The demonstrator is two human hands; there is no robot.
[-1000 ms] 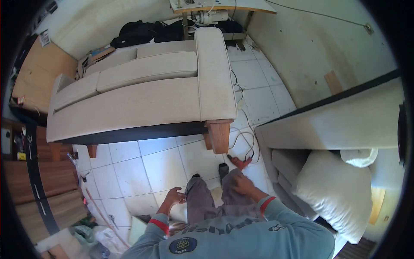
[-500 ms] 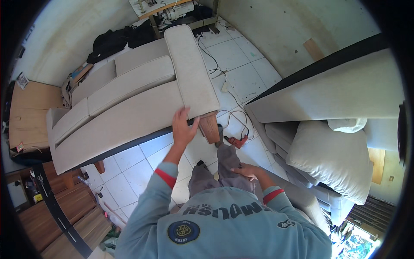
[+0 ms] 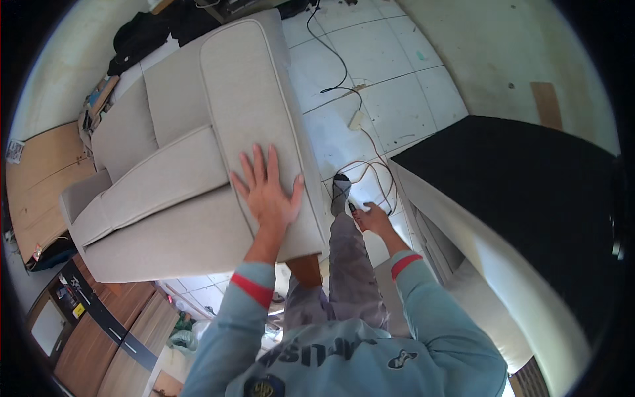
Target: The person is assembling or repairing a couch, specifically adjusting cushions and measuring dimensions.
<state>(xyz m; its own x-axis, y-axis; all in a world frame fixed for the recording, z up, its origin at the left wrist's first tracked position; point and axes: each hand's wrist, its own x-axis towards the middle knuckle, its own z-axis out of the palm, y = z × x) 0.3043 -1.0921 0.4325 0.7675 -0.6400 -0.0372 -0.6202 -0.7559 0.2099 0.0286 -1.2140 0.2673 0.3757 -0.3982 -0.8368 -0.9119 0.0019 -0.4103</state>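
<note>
Change: half a second before, our left hand only touched the sofa arm; now it lay flat on top, and we stood closer, over it.
Meaning: we judged the hand was bracing on the sofa.
Left hand: open, fingers spread, palm pressed on the sofa's beige arm.
Sofa: left of centre, tilted in view, wooden leg below the hand.
Right hand: low by the cable on the tiled floor; we couldn't tell its grip.
Far right: a second sofa, black-backed.

Sofa leg: mostly hidden under the armrest.
Right hand: small dark object, too small to identify.
</note>
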